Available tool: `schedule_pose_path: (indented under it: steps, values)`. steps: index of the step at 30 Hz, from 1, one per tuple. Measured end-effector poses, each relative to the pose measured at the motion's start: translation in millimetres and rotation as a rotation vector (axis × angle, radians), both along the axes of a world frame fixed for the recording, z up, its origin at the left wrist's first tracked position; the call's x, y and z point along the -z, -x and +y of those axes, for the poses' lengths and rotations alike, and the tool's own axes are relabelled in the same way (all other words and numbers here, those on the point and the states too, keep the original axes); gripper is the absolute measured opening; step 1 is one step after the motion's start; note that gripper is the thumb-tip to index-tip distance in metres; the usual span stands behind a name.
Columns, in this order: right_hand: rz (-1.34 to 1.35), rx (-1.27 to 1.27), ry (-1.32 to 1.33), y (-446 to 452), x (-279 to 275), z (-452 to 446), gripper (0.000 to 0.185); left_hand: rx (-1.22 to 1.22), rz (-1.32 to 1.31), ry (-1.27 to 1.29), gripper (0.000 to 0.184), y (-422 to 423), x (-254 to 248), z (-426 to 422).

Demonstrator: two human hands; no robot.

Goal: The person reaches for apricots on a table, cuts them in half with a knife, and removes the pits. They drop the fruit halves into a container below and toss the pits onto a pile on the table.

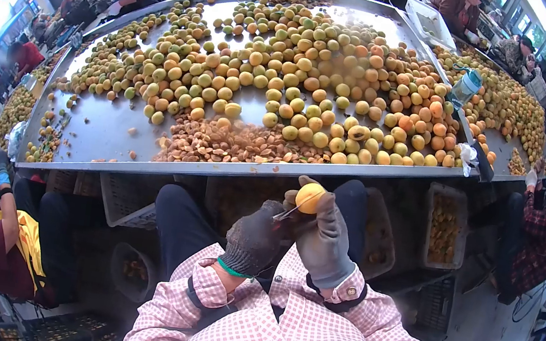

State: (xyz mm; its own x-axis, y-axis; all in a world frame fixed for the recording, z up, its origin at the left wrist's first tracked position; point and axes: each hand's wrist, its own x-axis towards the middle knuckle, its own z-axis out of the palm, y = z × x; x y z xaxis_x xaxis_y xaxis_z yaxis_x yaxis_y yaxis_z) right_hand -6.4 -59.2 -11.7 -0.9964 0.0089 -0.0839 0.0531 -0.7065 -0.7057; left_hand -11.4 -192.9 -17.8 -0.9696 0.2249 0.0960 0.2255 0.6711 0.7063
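Observation:
My left hand (254, 238), in a dark knitted glove with a green cuff, is closed around a thin metal blade like a small knife (286, 214); its handle is hidden in the fist. The blade's tip points up to a yellow-orange apricot (310, 198) and seems to touch it. My right hand (327, 241), in a grey glove, grips that apricot between thumb and fingers. Both hands are close together above my lap, just below the table's near edge. Beyond them, brown apricot pits (241, 147) lie heaped along that edge.
Many whole apricots (244, 77) spread over the metal table (101, 141). A blue-lidded bottle (466, 85) stands at its right side. Crates (446, 228) and a bucket (132, 273) sit below. A person in a yellow vest (22, 241) is at left; other people work around.

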Motion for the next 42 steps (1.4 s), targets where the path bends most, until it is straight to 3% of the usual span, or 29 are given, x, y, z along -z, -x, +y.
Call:
schedule_pose_path:
  steps: [2,6,8,12,14,16,18,20,22,23,26,27,28,30,33,37,39,40,42]
  values:
    - [-0.139,-0.045,0.272,2,5,-2,0.062,-0.018,-0.023,-0.025,0.023,2,11,-6]
    - [-0.159,0.0,0.247,14,35,17,0.059,0.027,-0.027,0.008,0.018,2,36,-22]
    - [-0.194,-0.01,0.23,14,36,31,0.049,0.025,-0.089,-0.233,0.015,1,41,-28]
    - [-0.368,-0.07,0.228,11,27,35,0.033,0.149,0.003,-0.33,0.018,9,21,-28]
    - [-0.218,-0.282,0.244,6,31,41,0.027,0.116,-0.367,-0.486,0.039,13,5,-25]
    - [-0.269,-0.217,0.204,5,43,36,0.027,0.172,-0.331,-0.467,0.047,18,-1,-21]
    - [-0.382,-0.147,0.09,7,49,29,0.026,0.23,-0.298,-0.446,0.054,20,-2,-16]
    - [-0.256,-0.141,-0.057,2,36,24,0.023,0.33,-0.131,-0.432,0.067,21,0,-14]
    - [0.44,-0.027,-0.946,1,26,20,0.019,0.325,-0.121,-0.421,0.076,20,5,-16]
    - [0.454,-0.038,-1.012,-1,25,22,0.029,0.321,-0.134,-0.385,0.079,20,6,-18]
    - [0.43,-0.023,-1.163,0,45,20,0.027,0.334,-0.069,-0.29,0.084,21,2,-19]
    - [0.246,-0.079,-0.965,2,48,16,0.034,0.35,0.012,-0.233,0.084,21,0,-19]
    - [0.248,-0.083,-0.963,2,46,15,0.034,0.346,0.011,-0.231,0.084,22,1,-19]
    - [0.541,0.154,-1.293,-1,38,13,0.037,0.379,0.095,-0.213,0.078,21,2,-17]
    - [0.56,0.301,-1.432,-2,29,0,0.028,0.394,0.123,-0.214,0.066,18,6,-16]
    - [0.374,0.215,-1.275,-3,13,-12,0.016,0.41,0.07,-0.38,0.054,18,11,-15]
    - [0.267,0.373,-1.149,-4,12,-22,0.014,0.369,-0.024,-0.723,0.048,14,6,-9]
    - [0.272,0.37,-1.147,-4,13,-26,0.014,0.364,-0.02,-0.721,0.048,14,5,-7]
    - [0.309,0.447,-0.74,-5,15,-32,0.011,0.32,-0.065,-0.85,0.049,10,3,-3]
